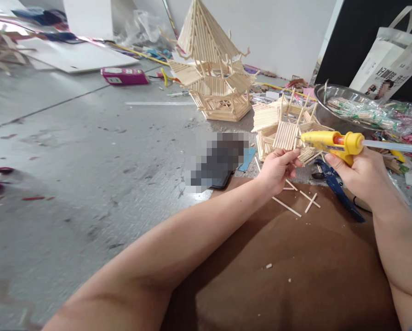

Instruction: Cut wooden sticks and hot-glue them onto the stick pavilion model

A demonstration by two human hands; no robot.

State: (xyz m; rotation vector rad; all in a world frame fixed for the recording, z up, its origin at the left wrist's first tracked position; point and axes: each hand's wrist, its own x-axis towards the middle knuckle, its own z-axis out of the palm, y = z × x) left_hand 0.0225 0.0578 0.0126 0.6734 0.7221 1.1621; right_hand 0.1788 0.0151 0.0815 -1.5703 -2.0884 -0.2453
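Observation:
My right hand (363, 172) is wrapped around the handle of a yellow hot glue gun (333, 140), with a long clear glue stick (395, 146) running out of its back. The gun's nozzle points left, at a small panel of wooden sticks (284, 135). Thumb and fingers of my left hand (278, 169) pinch the lower edge of that panel. Around it stands a partly roofless wooden-stick model (264, 117), with upright sticks rising from it. Blue-handled cutters (342, 191) lie just below the gun. Loose wooden sticks (287, 207) rest on the brown surface under my hands.
A finished-looking stick pagoda (218, 69) stands behind. A dark, blurred-out phone (223, 181) lies left of my hand. At right are a metal bowl (321, 103) with bagged sticks and a white tote bag (378, 59). A magenta box (125, 77) sits on the grey floor.

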